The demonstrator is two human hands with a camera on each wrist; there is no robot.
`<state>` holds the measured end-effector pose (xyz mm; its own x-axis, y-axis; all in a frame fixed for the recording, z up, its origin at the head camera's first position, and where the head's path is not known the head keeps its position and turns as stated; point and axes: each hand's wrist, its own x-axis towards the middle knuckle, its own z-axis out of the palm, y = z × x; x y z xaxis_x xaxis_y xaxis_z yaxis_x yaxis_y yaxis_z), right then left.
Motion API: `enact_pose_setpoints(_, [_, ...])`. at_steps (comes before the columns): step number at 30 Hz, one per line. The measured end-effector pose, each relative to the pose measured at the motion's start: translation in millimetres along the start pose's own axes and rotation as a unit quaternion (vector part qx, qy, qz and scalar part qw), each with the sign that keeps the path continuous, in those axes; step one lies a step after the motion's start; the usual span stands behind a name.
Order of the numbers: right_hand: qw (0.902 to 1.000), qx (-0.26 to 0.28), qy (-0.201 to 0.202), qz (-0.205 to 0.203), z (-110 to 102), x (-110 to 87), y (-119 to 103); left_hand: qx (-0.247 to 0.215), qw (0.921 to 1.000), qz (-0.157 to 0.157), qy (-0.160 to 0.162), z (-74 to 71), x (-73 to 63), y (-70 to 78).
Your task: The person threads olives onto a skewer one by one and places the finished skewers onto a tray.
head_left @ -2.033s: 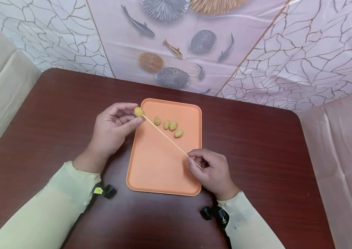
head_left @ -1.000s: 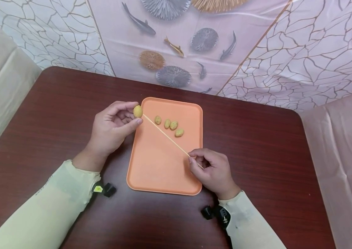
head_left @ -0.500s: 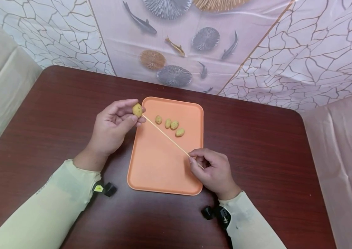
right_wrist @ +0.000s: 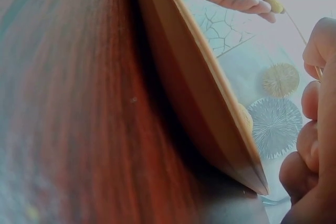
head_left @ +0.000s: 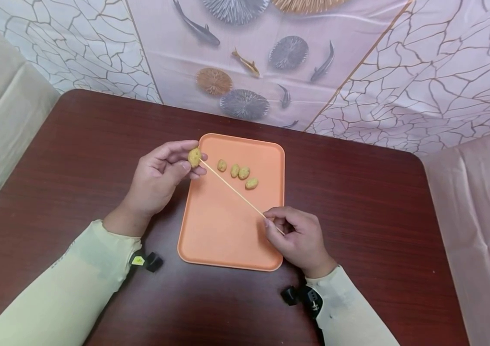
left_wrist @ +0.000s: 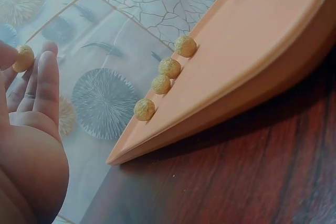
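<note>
Biggest thing in view is the patterned backdrop cloth (head_left: 249,29), behind a dark red-brown table (head_left: 379,216). Abt mid-table there's an orange tray (head_left: 227,235), long sides running away from the person. L hand (head_left: 156,180) is by the tray's far L corner, loosely bent, thumb + finger pinching a lump w/ other fingers stretched out behind it. R hand (head_left: 298,235) is at the R edge, near end, fingers curled in, thumb and index pinching tight. What it's got is a thin stick (head_left: 232,188), slanting up-L across the tray. Held lump (head_left: 194,157) is yellowish-brown n roundish; stick's far end is right at it, can't tell if it's actually in. Four smaller-looking lumps (head_left: 244,173) sit on the tray's far half, mid two side by side.
</note>
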<state>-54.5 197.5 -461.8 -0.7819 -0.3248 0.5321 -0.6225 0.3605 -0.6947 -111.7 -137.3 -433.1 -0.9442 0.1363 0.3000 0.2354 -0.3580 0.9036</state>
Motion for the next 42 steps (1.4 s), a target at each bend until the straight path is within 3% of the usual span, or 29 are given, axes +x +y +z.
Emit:
enact_pose_setpoints(8, [0.9999, 0.003, -0.003, -0.009, -0.2, -1.2, 1.9, -0.029, 0.9992, 0.027, 0.0, -0.1, 0.9, -1.4])
enact_pose_setpoints(20, [0.9999, -0.008, 0.002, -0.011, 0.7, 0.8, 1.2, 0.007, 0.9988, 0.043, 0.025, -1.5, 0.8, -2.9])
enact_pose_setpoints(31, [0.9999, -0.005, 0.007, -0.005, 1.8, 0.6, 2.3, 0.033, 0.9984, 0.026, 0.037, -2.4, 1.8, -4.2])
enact_pose_setpoints(42, [0.9999, -0.011, 0.009, -0.001, 2.6, 1.2, 0.9, 0.067, 0.9953, 0.04, 0.058, -3.1, 3.5, -7.3])
